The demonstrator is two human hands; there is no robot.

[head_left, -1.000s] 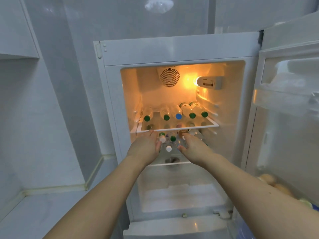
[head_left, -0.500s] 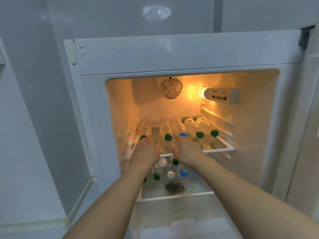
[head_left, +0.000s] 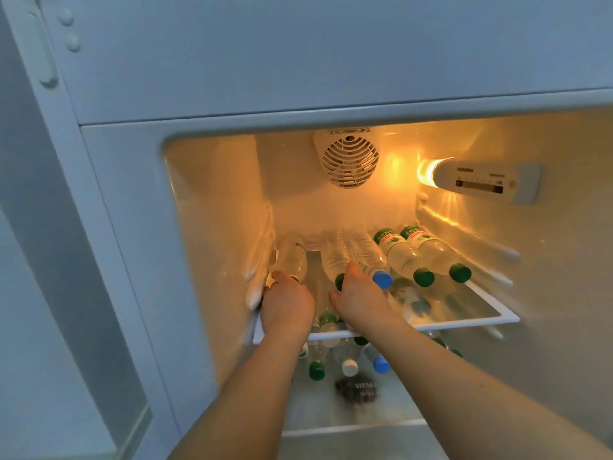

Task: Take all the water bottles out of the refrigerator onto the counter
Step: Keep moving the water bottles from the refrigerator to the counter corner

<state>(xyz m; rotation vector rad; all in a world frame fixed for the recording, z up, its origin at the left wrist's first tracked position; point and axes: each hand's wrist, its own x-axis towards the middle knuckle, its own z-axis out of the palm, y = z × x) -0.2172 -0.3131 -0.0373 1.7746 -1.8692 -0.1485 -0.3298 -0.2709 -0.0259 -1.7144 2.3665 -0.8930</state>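
Both hands reach onto the upper shelf (head_left: 464, 322) where bottles lie caps-near for easy grabbing: the left hand (head_left: 287, 305) closes round the far-left bottle (head_left: 293, 260), the right hand (head_left: 360, 298) curls over the green-capped bottle (head_left: 333, 257) beside it.

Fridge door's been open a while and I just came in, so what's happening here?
A person is reaching into the open fridge with both hands. The left hand is at the leftmost bottle on the upper shelf; the right hand is on a green-capped bottle beside it. Five bottles lie on that shelf, and more sit below. None is lifted out yet.
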